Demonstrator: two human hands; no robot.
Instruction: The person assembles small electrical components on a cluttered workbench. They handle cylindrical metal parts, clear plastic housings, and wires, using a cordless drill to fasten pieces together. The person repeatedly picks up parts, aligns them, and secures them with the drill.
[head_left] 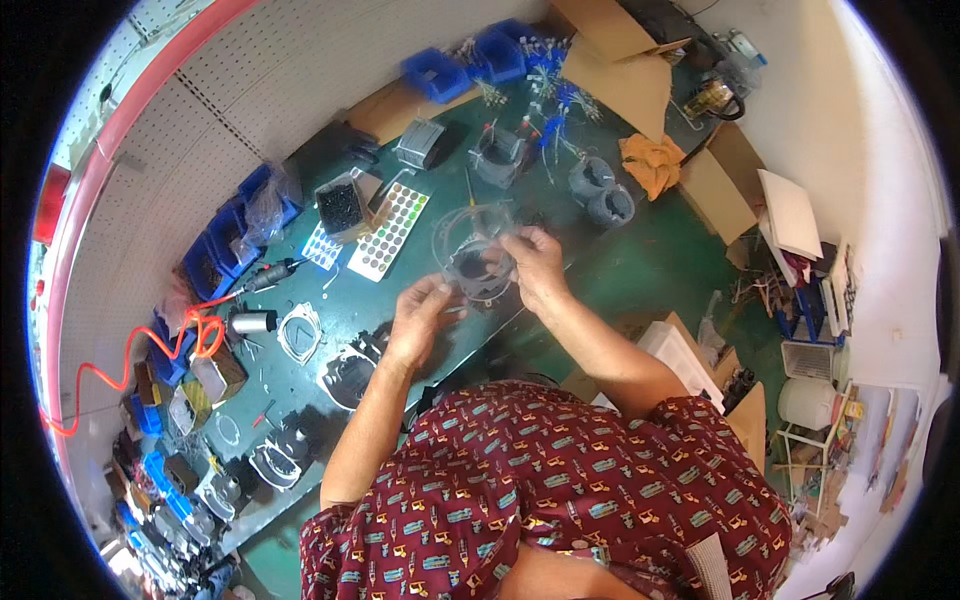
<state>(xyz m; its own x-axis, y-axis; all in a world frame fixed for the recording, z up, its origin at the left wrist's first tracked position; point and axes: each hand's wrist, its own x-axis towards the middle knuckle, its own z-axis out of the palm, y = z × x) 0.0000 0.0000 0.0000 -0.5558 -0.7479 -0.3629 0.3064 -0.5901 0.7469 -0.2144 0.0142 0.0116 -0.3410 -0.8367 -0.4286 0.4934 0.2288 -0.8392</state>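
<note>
Head view: right fingers [514, 244] pinch clear ring [487, 297]; left fingers [438, 287] at rim, grip unclear.

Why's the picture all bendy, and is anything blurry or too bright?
In the head view, the wide lens bends the red rail; there too, the right-hand white wall looks washed out, and the clear piece by the right hand looks hazy.

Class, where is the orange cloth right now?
The orange cloth lies upper right in the head view, between two grey containers and a cardboard box.
</note>
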